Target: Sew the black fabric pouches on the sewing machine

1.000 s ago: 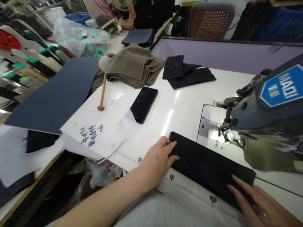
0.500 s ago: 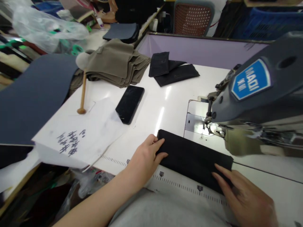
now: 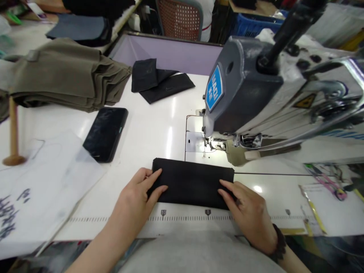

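Note:
A folded black fabric piece (image 3: 190,184) lies flat near the table's front edge, just above the printed ruler scale. My left hand (image 3: 140,195) grips its left end, thumb and forefinger on top. At the right end, my right hand (image 3: 247,203) holds it the same way, a dark band round the wrist. Both hands' other fingers are partly hidden behind or under the cloth. Beyond the cloth stands a sewing machine (image 3: 241,87), its needle area lit over the metal plate (image 3: 195,142).
Left of the machine lie a black phone (image 3: 105,132), a stack of olive-brown fabric (image 3: 65,72) and black folded pieces (image 3: 162,81). A wooden-handled tool (image 3: 13,132) rests by the written-on paper (image 3: 54,178). Pink-handled scissors (image 3: 331,185) lie at right.
The view has swung to the right, so the table's things appear further left and more of the machine shows. Both hands keep hold of the black fabric, which looks more level in view.

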Tool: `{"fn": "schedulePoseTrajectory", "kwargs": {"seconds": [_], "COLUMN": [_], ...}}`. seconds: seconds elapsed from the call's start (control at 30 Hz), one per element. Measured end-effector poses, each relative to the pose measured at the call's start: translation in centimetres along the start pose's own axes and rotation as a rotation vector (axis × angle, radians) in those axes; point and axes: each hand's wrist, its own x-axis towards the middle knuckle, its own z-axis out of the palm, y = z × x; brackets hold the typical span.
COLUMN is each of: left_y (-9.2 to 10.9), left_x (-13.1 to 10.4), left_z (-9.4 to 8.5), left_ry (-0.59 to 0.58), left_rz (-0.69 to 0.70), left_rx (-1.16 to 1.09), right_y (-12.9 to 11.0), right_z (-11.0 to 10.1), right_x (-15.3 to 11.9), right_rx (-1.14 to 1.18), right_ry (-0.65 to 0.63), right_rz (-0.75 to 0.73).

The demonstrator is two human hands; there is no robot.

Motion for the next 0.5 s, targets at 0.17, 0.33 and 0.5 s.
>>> {"fn": "schedulePoseTrajectory", "kwargs": {"seconds": [0.17,0.33,0.5], "left_y": [-0.05,-0.09,-0.05], "left_x": [0.00,0.01,0.04], "left_z": [0.03,-0.04,0.02], "left_ry": [-0.009,-0.018,-0.008], "left_rz": [-0.008,-0.001,0.011], "left_rx": [0.010,0.022,0.039], "right_y": [-0.03,-0.13,-0.28], "right_z": [-0.02,-0.10,-0.11], "right_x": [0.20,0.48,0.55], "right_rx": [0.000,0.016,0.027], "right_ry": [-0.001,-0.016,-0.013], "right_rz": [0.033,0.064,0.107]}}
